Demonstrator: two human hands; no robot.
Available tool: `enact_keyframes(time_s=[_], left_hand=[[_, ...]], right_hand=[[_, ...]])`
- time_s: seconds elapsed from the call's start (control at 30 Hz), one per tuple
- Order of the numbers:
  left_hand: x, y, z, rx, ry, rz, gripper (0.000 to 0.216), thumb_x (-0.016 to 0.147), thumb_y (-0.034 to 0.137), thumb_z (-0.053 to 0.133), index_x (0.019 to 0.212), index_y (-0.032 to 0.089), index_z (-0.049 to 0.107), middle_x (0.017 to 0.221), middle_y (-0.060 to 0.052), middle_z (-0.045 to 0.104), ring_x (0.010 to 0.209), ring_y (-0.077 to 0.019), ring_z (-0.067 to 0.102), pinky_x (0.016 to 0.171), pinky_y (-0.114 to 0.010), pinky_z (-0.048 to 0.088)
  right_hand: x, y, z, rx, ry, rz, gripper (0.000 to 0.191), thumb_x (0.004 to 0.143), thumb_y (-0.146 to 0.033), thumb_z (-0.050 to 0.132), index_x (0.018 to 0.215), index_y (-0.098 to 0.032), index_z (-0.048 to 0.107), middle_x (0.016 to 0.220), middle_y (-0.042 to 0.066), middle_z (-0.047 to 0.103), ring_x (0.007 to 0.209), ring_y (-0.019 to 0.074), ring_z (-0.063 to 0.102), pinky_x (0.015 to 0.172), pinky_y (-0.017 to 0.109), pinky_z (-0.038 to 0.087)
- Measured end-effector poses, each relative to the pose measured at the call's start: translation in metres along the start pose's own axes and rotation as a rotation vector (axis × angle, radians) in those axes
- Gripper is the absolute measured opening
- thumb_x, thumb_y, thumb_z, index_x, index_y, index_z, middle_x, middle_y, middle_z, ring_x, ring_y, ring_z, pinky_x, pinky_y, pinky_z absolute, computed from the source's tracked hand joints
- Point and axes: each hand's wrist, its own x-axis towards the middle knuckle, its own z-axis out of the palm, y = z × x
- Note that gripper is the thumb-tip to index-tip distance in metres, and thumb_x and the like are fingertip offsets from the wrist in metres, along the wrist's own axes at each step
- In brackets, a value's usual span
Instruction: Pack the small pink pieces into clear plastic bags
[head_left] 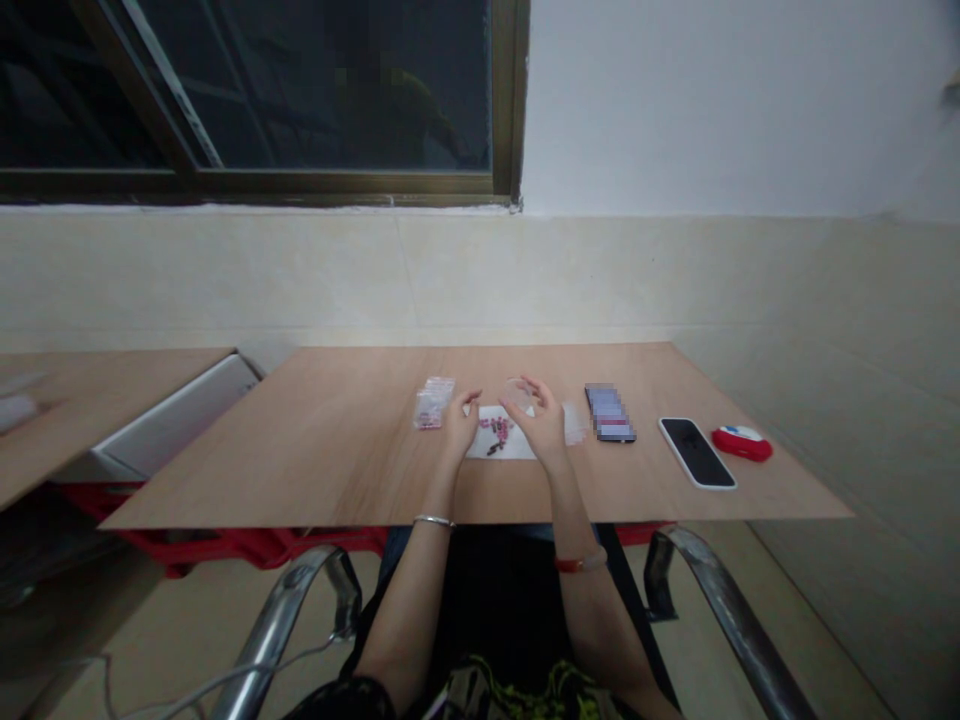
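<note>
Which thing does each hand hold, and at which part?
The right hand holds a small clear bag by its edge, at the fingertips. The left hand seems to hold nothing.

right hand: lifts clear bag | left hand: beside beads (on white sheet)

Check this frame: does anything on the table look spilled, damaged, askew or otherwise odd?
Nothing stands out. Small pink pieces lie gathered on a white sheet between the hands, not scattered. The right hand holds a small clear item, too small to identify. The black phone lies slightly angled but flat.
</note>
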Motion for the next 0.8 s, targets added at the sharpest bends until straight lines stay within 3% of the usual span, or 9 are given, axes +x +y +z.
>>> enact_keyframes(time_s=[0.13, 0.33, 0.67, 0.8], left_hand=[[-0.009, -0.038, 0.015, 0.115, -0.121, 0.010, 0.033, 0.076, 0.007, 0.044, 0.101, 0.014, 0.064, 0.106, -0.010, 0.064, 0.101, -0.0194, 0.057, 0.095, -0.038, 0.041], [-0.020, -0.054, 0.023, 0.201, -0.238, -0.015, 0.035, 0.076, 0.006, 0.041, 0.102, 0.013, 0.064, 0.104, -0.012, 0.064, 0.094, -0.0195, 0.059, 0.090, -0.037, 0.043], [-0.020, -0.056, 0.022, 0.293, -0.218, -0.021, 0.022, 0.077, 0.015, 0.047, 0.086, 0.015, 0.068, 0.088, -0.010, 0.069, 0.080, -0.0201, 0.062, 0.079, -0.034, 0.046], [-0.021, -0.054, 0.021, 0.199, -0.117, -0.049, 0.019, 0.076, 0.016, 0.050, 0.086, 0.014, 0.066, 0.090, -0.009, 0.068, 0.082, -0.0186, 0.062, 0.079, -0.033, 0.046]], right_hand=[[0.000, -0.001, 0.001, -0.005, 0.010, 0.021, 0.047, 0.067, -0.039, 0.068, 0.107, -0.017, 0.057, 0.105, 0.009, 0.064, 0.096, 0.0197, 0.058, 0.084, 0.034, 0.045], [0.000, -0.005, 0.000, 0.010, 0.003, 0.062, 0.048, 0.065, -0.040, 0.069, 0.107, -0.017, 0.058, 0.106, 0.009, 0.064, 0.097, 0.0204, 0.058, 0.084, 0.034, 0.045], [0.000, -0.005, 0.000, 0.027, -0.009, 0.065, 0.047, 0.067, -0.039, 0.067, 0.107, -0.016, 0.058, 0.104, 0.010, 0.064, 0.095, 0.0203, 0.059, 0.082, 0.035, 0.046], [0.000, -0.005, 0.000, 0.022, -0.009, 0.060, 0.047, 0.066, -0.038, 0.068, 0.107, -0.016, 0.059, 0.103, 0.010, 0.064, 0.096, 0.0207, 0.058, 0.083, 0.035, 0.046]])
